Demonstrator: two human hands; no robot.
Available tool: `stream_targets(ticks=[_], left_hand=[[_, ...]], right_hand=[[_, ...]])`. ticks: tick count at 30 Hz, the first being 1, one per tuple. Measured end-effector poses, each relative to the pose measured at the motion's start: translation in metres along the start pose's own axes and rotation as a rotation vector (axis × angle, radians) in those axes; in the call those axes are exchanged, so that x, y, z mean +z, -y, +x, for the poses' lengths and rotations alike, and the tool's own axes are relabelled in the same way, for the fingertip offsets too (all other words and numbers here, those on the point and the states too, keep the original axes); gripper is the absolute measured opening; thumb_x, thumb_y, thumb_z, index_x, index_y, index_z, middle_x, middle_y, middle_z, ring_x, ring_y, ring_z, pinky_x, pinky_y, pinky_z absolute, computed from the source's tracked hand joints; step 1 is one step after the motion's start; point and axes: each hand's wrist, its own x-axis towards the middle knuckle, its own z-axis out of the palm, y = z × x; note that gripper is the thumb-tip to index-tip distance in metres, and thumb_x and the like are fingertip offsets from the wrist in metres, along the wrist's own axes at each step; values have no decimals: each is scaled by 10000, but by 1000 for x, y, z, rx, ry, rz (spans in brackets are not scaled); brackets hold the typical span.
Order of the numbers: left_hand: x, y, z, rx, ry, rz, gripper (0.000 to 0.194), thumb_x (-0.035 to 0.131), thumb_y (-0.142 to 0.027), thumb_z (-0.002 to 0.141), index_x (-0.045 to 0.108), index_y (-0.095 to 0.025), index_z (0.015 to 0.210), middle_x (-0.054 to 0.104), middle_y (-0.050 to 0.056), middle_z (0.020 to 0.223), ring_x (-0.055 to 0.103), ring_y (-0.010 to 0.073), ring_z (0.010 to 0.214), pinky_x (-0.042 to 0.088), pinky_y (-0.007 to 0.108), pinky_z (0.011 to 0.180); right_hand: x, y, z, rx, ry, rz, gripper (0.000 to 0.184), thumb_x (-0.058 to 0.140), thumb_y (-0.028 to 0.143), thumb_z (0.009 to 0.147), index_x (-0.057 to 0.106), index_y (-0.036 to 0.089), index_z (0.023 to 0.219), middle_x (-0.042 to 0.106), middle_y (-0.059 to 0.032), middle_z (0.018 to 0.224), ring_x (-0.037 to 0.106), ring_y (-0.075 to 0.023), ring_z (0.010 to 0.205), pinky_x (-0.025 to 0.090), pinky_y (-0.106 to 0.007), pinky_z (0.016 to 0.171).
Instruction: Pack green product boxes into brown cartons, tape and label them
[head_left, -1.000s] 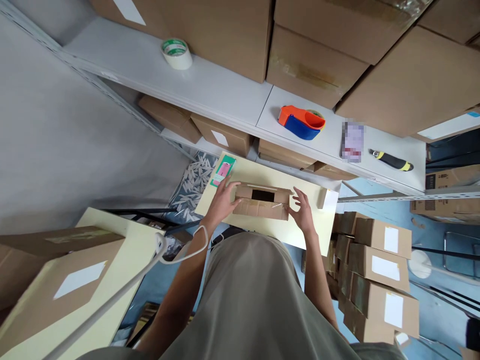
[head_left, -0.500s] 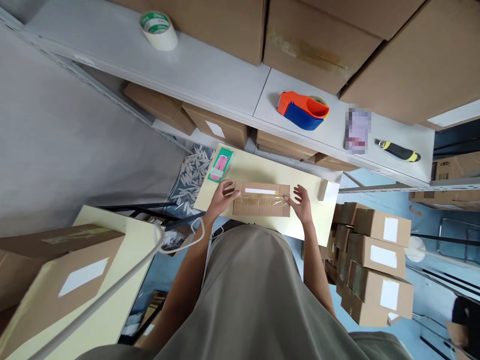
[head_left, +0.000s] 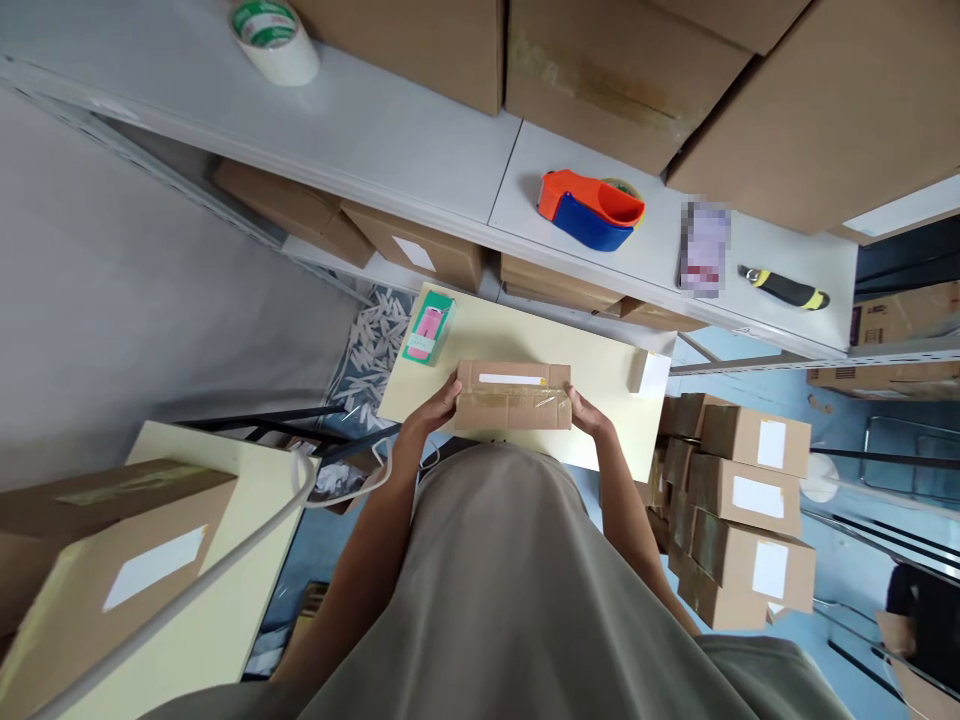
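Note:
A small cardboard box [head_left: 513, 410] with clear tape across it and a white label strip lies on the pale yellow table [head_left: 480, 315] in front of me. My left hand [head_left: 439, 403] grips its left end, the thumb on the near face and the other fingers partly hidden by the box. At the opposite end, my right hand [head_left: 588, 412] is closed on the box in the same way. A green and pink package [head_left: 427, 328] lies beyond my left hand. Right of the box stands a small white box [head_left: 651, 374].
Above the table, a grey shelf [head_left: 405, 140] carries a tape roll [head_left: 276, 45], an orange and blue tape dispenser [head_left: 591, 212], a blurred-out purple item [head_left: 705, 248] and a utility knife [head_left: 784, 288]. Labelled cartons [head_left: 750, 500] are stacked on the right. A large carton [head_left: 142, 560] sits at left.
Both hands have gone from spread fingers at the taped top to closing around the box's two ends. The head view has shifted slightly.

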Motion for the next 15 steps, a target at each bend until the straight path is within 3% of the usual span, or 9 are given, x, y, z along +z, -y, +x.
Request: stream_targets(ticks=[4,9,15], left_hand=[[-2,2,5,3,7,13,1276,761,-1029,631,587,-238,1617,705,214,1521,572,455,1518,500,587,1236],[-1,4,6,-10,9,-17,1208,770,-999,671,623,-227,1588,725,207,1497,573,463,1517,497,578,1241],[1,-2,9,-27,59,41,1258,788,-1006,628,613,-222,1596,706,234,1512,606,452,1481,500,589,1229]], right_hand=[[-1,-2,6,11,131,114,1154,481,1105,784,662,235,1521,746,-183,1454,685,-374,1397,589,-607,1150],[5,-12,3,77,78,150,1147,450,1111,785,673,240,1497,775,-181,1387,673,-409,1409,593,-632,1132],[9,-23,-12,93,31,141,1187,405,1144,754,707,239,1459,792,-183,1349,674,-421,1407,581,-624,1148]])
